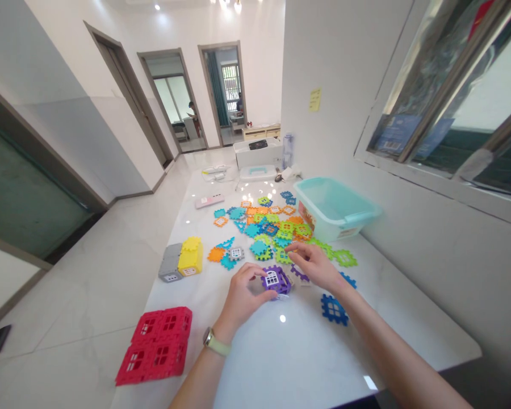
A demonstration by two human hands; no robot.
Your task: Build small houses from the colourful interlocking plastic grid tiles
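My left hand [244, 291], with a watch on its wrist, grips a purple building block [276, 279] between thumb and fingers. The block has notched edges and a white window insert. Over the near side of the loose pieces hovers my right hand [310, 264], its fingers apart and nothing seen in them. Just below it lies a separate purple piece [298, 274], partly covered by the hand. A grey piece with a white window [235, 254] rests to the left of the block. Closer to my right forearm is a dark blue window piece [334, 309].
Orange, green and blue notched pieces [262, 230] spread across the white table [247, 352]. A teal bin [336, 199] stands by the wall. At left are a red block structure [157, 345] and a yellow-grey one [181, 259]. A pink box [209, 201] lies farther back.
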